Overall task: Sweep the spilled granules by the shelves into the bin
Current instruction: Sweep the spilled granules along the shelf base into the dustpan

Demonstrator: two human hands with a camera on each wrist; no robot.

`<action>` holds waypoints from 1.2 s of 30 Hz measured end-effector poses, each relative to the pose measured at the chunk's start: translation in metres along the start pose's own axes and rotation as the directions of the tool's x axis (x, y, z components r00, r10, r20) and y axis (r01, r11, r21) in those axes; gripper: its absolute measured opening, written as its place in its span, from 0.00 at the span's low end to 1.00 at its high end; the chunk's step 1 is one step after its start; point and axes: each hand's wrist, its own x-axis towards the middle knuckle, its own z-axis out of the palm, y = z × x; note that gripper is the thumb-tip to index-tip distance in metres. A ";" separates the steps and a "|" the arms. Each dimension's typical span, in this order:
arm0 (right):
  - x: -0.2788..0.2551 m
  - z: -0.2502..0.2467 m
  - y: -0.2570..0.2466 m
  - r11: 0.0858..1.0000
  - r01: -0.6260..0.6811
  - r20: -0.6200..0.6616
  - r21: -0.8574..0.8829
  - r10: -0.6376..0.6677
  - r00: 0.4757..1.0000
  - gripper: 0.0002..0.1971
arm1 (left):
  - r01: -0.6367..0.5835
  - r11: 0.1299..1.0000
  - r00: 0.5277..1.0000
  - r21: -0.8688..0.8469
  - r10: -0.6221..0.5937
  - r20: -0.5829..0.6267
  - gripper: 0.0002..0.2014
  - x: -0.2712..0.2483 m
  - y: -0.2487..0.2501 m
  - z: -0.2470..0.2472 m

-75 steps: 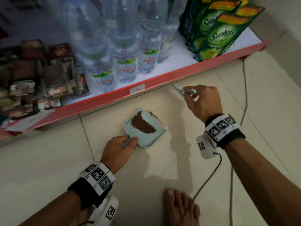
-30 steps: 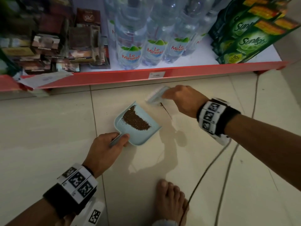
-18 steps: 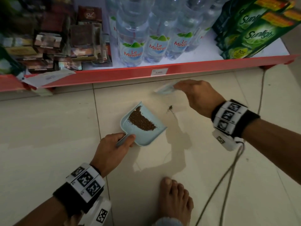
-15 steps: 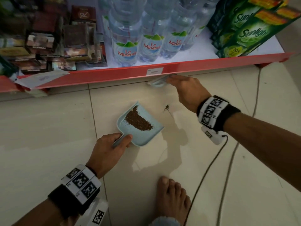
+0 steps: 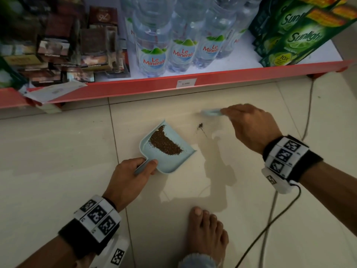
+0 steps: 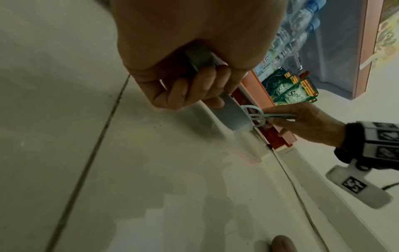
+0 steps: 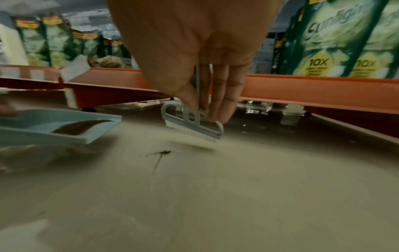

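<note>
The sweeping step is nearly done, as far as these views let one judge. The left hand (image 5: pixel 133 176) has its fingers curled round the handle of the pale blue dustpan (image 5: pixel 166 149), which lies flat on the tiled floor (image 5: pixel 58 151) with its mouth facing roughly 1 o'clock, toward the red shelf (image 5: pixel 231 78). Most of the brown granules (image 5: pixel 164 144) sit in a curved heap inside the pan. A small leftover clump (image 5: pixel 200 125) with a thin trail lies on the floor just off the pan's open edge, at about 2 o'clock from it. The right hand (image 5: pixel 249 126) pinches the thin handle of a small blue brush (image 7: pixel 194 126), fingers pointing down, and the bristles hang just above the floor, beyond the clump toward the shelf, not touching it. The next move probably calls for lowering the brush behind the clump and drawing it toward 8 o'clock into the pan's mouth, with the pan's lip pressed to the tile. The bin is in none of the views. Water bottles (image 5: pixel 154 45) and green soap packs (image 5: pixel 293 39) stand on the shelf.
</note>
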 end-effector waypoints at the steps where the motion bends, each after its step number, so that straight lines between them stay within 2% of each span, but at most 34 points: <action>1: 0.006 -0.001 0.000 0.996 -0.072 0.013 -0.060 0.073 0.997 0.21 | 0.001 1.000 1.000 0.008 -0.001 0.003 0.15 0.000 0.001 0.000; 3: 0.011 -0.002 -0.003 0.982 -0.133 0.105 -0.133 0.147 0.984 0.20 | -0.012 1.000 1.000 0.027 0.011 0.017 0.15 -0.001 0.003 0.003; 5: 0.009 0.000 -0.018 0.992 -0.080 0.199 -0.098 0.098 0.975 0.19 | -0.015 1.000 1.000 0.024 0.014 0.016 0.14 -0.002 0.004 0.002; 8: -0.007 -0.002 -0.038 1.000 0.011 0.239 -0.024 -0.005 0.971 0.15 | -0.015 1.000 1.000 -0.003 0.015 0.006 0.15 -0.002 0.006 0.000; 10: -0.013 -0.006 -0.043 1.000 0.013 0.231 -0.012 -0.010 0.973 0.14 | -0.015 1.000 1.000 -0.011 0.015 -0.007 0.17 -0.004 0.006 -0.001; 14: -0.006 -0.018 -0.036 0.995 -0.095 0.110 -0.027 0.098 0.989 0.13 | -0.030 1.000 0.999 0.001 0.030 -0.011 0.18 -0.007 0.004 -0.003; 17: 0.010 -0.027 -0.027 0.972 -0.207 0.041 0.109 0.204 0.978 0.14 | -0.037 0.999 0.999 0.010 0.037 -0.009 0.18 -0.008 0.003 -0.004; 20: 0.027 -0.027 -0.025 0.904 -0.288 0.107 0.317 0.268 0.957 0.13 | -0.043 0.999 0.999 0.018 0.044 -0.013 0.18 -0.008 0.001 -0.004; 22: 0.036 -0.022 -0.029 0.822 -0.313 0.158 0.475 0.270 0.950 0.12 | -0.043 0.999 0.999 0.016 0.043 -0.009 0.17 -0.007 0.000 -0.004; 24: 0.041 -0.013 -0.036 0.710 -0.367 0.269 0.601 0.253 0.929 0.10 | -0.043 0.999 0.999 0.015 0.043 -0.002 0.15 -0.006 -0.001 -0.004; 26: 0.044 -0.001 -0.041 0.628 -0.426 0.391 0.651 0.204 0.898 0.11 | -0.040 0.999 0.999 0.015 0.040 0.000 0.14 -0.006 -0.003 -0.004; 28: 0.044 0.009 -0.039 0.637 -0.450 0.427 0.626 0.203 0.881 0.11 | -0.036 0.999 0.999 0.019 0.036 -0.001 0.14 -0.006 -0.004 -0.004; 32: 0.045 0.013 -0.019 0.825 -0.382 0.259 0.416 0.295 0.920 0.13 | -0.040 0.999 0.999 0.017 0.040 0.004 0.14 -0.006 -0.004 -0.002; 36: 0.046 0.006 0.000 0.832 -0.398 0.201 0.385 0.345 0.917 0.14 | -0.033 0.999 0.999 0.018 0.033 0.014 0.16 0.000 0.001 0.003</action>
